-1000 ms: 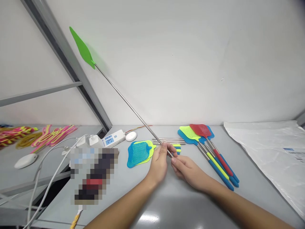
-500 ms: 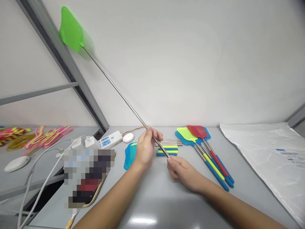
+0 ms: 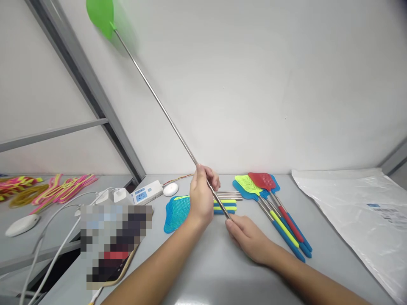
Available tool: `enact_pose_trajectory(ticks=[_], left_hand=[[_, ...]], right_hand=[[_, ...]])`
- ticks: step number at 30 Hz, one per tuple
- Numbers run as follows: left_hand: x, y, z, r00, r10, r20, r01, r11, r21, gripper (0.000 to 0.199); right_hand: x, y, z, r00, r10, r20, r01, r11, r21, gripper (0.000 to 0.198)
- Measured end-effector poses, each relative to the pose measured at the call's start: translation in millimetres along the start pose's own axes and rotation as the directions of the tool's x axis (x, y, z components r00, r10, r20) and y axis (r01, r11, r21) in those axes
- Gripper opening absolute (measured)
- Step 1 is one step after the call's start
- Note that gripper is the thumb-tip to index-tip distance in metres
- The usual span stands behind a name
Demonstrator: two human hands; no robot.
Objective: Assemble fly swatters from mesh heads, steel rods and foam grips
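Both hands hold one fly swatter with a bright green head (image 3: 101, 16) and a long, thin metal rod (image 3: 159, 101) that slants up to the left. My left hand (image 3: 203, 192) is wrapped round the lower part of the rod. Lower down, my right hand (image 3: 248, 237) grips the rod's bottom end; whether a handle sits inside that grip is hidden. Part of the green head lies beyond the top edge. Behind my left hand lie loose blue swatter heads (image 3: 175, 215), metal rods (image 3: 230, 195) and yellow and blue handle grips (image 3: 229, 206).
Assembled swatters (image 3: 276, 212) in blue, yellow and red lie in a pile at right, beside a white plastic bag (image 3: 346, 203). At left are a power strip (image 3: 148, 192), a white round object (image 3: 171, 189), a blurred-out phone (image 3: 119, 245), cables and pink-yellow cords (image 3: 65, 188).
The green head has risen and partly left the top of the view, and the rod stands steeper. Both hands keep their hold. The view has tilted slightly.
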State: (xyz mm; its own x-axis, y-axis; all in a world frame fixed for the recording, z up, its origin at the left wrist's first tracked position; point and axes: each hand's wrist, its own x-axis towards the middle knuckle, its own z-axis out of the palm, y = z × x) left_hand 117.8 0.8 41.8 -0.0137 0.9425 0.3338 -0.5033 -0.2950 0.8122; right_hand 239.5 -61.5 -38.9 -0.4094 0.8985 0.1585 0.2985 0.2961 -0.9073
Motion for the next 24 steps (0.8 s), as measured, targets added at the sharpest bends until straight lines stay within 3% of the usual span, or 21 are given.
enact_pose_trajectory(ticks=[6,9,12,18,24], left_hand=[[-30.6,-14.2,-25.6,0.996,-0.078,0.037,0.07,0.979,0.194,0.038],[-49.7,-24.9,-31.9,0.991,-0.114,0.067,0.09,0.952,0.294,0.037],[-62.9,-34.2,-33.0,0.983,-0.161,0.087,0.129,0.947,0.295,0.032],[-62.5,-38.9,-37.3,0.982,-0.147,0.115,0.109,0.952,0.285,0.035],[-53.7,-39.6,-41.2,0.988,-0.088,0.124,0.035,0.927,0.373,0.037]], right_hand=[[-1.4,2.1,2.6,1.0,-0.022,0.017,0.024,0.992,-0.125,0.036],[-1.8,5.4,4.1,1.0,-0.01,0.013,0.011,0.994,-0.109,0.035],[-2.0,8.1,5.4,1.0,-0.018,0.002,0.018,0.997,-0.077,0.033],[0.1,5.4,-1.5,1.0,-0.021,-0.005,0.02,0.987,-0.157,0.036],[1.6,0.3,-15.5,0.994,-0.106,-0.002,0.094,0.888,-0.45,0.035]])
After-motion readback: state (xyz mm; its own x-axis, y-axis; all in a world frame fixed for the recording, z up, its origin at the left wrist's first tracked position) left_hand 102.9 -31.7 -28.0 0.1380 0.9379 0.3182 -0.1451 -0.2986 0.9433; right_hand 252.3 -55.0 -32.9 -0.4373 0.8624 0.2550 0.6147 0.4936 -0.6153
